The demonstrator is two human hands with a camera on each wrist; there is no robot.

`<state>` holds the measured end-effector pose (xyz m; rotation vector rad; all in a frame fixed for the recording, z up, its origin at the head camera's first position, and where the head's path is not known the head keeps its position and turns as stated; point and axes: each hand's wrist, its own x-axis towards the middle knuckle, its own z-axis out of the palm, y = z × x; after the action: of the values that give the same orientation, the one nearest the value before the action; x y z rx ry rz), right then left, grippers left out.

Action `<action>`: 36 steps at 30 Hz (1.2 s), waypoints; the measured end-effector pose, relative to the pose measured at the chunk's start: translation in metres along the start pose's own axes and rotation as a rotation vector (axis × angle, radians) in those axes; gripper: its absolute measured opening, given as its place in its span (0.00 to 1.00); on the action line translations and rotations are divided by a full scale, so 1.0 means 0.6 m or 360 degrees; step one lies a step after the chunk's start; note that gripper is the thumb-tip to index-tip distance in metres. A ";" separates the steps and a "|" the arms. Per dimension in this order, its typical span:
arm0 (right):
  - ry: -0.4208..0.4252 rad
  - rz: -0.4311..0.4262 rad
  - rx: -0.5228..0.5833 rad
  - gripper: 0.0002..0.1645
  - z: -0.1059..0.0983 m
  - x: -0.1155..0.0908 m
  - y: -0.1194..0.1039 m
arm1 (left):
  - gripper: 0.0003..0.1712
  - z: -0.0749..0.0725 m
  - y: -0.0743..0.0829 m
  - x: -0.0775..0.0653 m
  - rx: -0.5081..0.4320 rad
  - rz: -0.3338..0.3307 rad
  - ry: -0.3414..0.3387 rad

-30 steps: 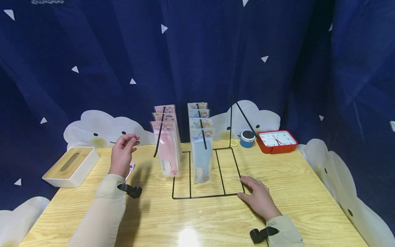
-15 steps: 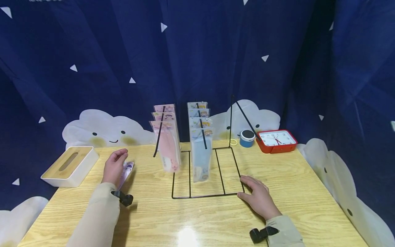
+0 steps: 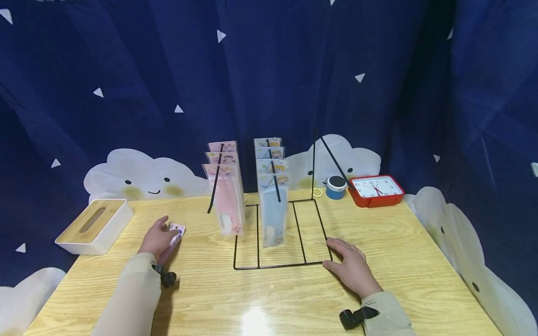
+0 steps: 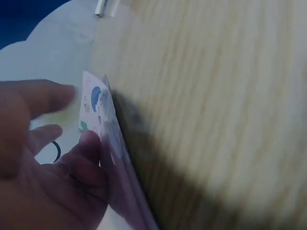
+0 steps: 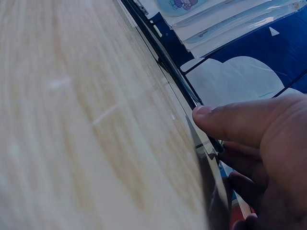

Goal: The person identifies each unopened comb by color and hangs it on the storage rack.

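Observation:
My left hand (image 3: 156, 239) is at a small purple plastic pack (image 3: 177, 230) with a cartoon header, on the left of the table. In the left wrist view, one fingertip touches the pack (image 4: 98, 110) while another finger stands apart from it; the hand partly covers the pack. My right hand (image 3: 352, 267) holds the front right corner of a black wire display rack (image 3: 281, 266), thumb and fingers on either side of its base. Packaged pink combs (image 3: 227, 200) hang from the rack's left hook and packaged blue combs (image 3: 274, 212) from the middle one.
The rack's right hook (image 3: 336, 161) sticks out with no pack on it. A tissue box (image 3: 94, 226) stands at the far left. Behind the rack's right side are a blue round speaker (image 3: 336, 187), a yellow ring (image 3: 317, 192) and a red clock (image 3: 377, 191).
My left hand has moved down and left to the purple pack, its fingers now spread. The hanging pink packs have swung slightly and settled. My right hand stays at the rack corner.

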<state>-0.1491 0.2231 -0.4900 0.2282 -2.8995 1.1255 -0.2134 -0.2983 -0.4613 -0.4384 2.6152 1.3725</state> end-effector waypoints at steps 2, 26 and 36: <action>0.0002 0.0000 -0.0003 0.36 0.001 0.001 0.000 | 0.42 0.001 -0.001 0.001 0.0183 0.0042 0.0028; 0.0031 -0.0035 -0.0024 0.36 0.007 -0.001 0.000 | 0.14 0.003 0.011 -0.058 0.0275 0.0350 0.0209; 0.0025 -0.0028 -0.0017 0.36 0.004 -0.002 -0.002 | 0.15 0.009 0.069 -0.107 0.0151 0.0502 0.0304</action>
<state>-0.1475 0.2209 -0.4910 0.2434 -2.8830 1.1042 -0.1663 -0.2601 -0.4148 -0.1538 2.9941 1.3411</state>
